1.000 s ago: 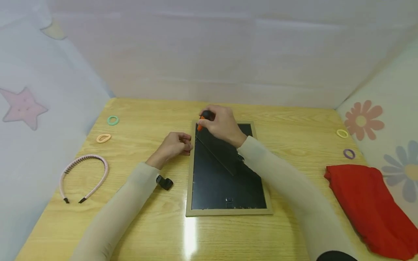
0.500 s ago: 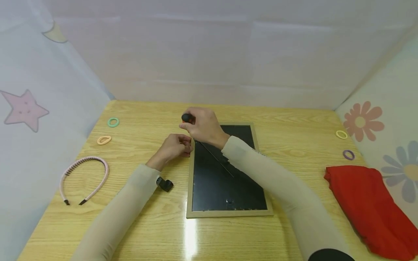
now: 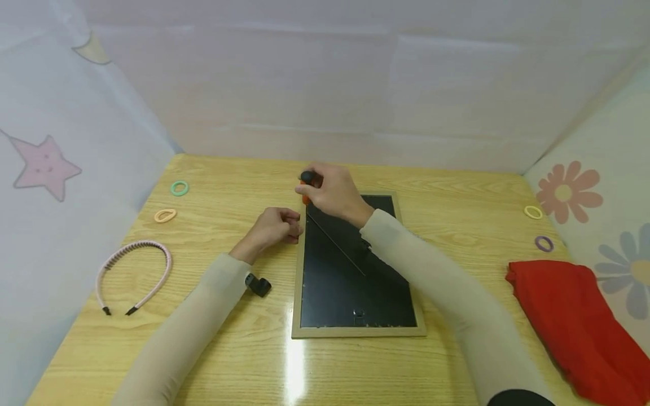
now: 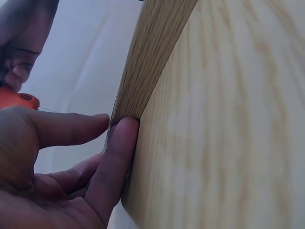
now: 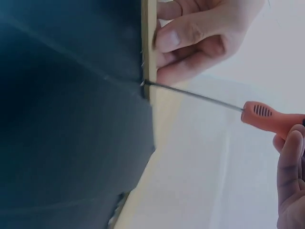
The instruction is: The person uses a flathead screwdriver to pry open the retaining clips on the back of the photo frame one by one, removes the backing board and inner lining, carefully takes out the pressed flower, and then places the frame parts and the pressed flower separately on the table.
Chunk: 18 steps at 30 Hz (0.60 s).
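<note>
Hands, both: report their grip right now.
Left hand: closed, holding the frame by its edge.
Right hand: closed, holding the screwdriver.

Plain, long-cut cream sleeves (image 3: 195, 321)

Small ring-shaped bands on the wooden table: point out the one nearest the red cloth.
The purple ring-shaped band, just past the red cloth; the yellow band lies farther off, the green band and peach band across the table.

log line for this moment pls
right hand: grips screwdriver | left hand: holds frame edge | screwdriver tip: at frame's inner edge | frame: on table
</note>
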### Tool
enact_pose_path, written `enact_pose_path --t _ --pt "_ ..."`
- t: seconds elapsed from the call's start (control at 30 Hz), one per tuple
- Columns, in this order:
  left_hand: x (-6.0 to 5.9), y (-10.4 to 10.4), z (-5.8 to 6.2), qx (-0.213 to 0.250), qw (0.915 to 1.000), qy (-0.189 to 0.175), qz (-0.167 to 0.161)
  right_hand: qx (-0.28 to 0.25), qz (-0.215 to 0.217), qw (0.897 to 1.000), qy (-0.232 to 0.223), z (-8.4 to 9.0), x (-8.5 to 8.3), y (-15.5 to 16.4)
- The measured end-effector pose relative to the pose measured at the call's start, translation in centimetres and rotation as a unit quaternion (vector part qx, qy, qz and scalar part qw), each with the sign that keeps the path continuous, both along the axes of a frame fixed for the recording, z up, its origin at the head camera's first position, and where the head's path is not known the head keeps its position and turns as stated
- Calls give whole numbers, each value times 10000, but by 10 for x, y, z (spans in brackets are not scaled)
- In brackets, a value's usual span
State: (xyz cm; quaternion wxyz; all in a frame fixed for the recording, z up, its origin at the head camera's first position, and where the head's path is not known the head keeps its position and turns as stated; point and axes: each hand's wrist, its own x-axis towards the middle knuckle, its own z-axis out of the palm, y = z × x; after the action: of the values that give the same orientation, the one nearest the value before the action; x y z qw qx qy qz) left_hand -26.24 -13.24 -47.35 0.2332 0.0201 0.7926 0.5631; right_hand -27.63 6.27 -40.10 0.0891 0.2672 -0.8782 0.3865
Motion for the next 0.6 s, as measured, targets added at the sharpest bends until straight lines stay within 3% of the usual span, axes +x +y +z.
enact_pose_path --t 0.17,0.4,0.5,0.6 --pt "1 -1 4 39 10000 -78 15 -387 -333 9983 -269 -5 -3 18" --pt "-1 -2 8 -125 9999 -100 63 -1147 -320 9888 -903 -15 -3 36" --pt "-3 -1 11 -605 9980 180 69 -1491 -389 9818 -1113 -21 0 43" --pt "-12 3 17 -1366 9866 898 15 -1757 -466 9775 -1074 -22 3 52"
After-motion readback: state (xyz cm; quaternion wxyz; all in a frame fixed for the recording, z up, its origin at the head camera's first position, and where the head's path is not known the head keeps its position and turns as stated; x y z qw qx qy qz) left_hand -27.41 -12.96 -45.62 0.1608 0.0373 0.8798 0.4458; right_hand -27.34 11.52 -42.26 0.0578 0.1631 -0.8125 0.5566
